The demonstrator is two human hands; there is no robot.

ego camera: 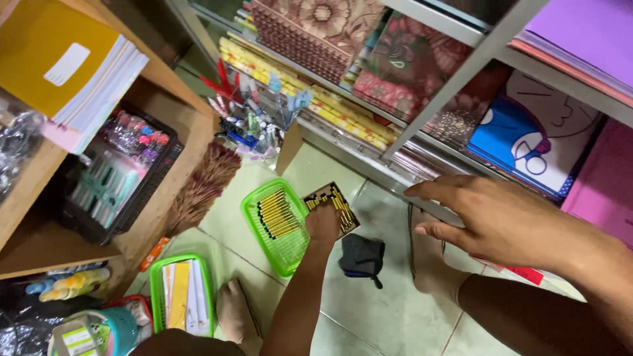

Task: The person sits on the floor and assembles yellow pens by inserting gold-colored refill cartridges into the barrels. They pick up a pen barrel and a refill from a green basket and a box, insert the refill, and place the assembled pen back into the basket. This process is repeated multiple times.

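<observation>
The left hand (323, 221) reaches down to the floor and rests on a small cardboard box (335, 206) of yellow pencils; the fingers curl over the box's near-left edge, though whether they are closed on it cannot be told. The box lies on the pale green tile floor (389, 290), touching the right rim of a green plastic basket (280, 227), which holds more yellow pencils laid side by side.

The right hand (501, 221) is held up near the metal shelf rail (395, 181), fingers extended and slightly spread, holding nothing.

A dark folded cloth (361, 257) lies on the floor just right of the left forearm. A second green basket (181, 293) with paper slips sits nearer and to the left. A brown feather duster (201, 188) leans against the wooden shelf (39, 178) on the left. A yellow notebook (62, 53) lies on top of that shelf. Rolls of patterned wrapping paper (316, 33) fill the far rack.
</observation>
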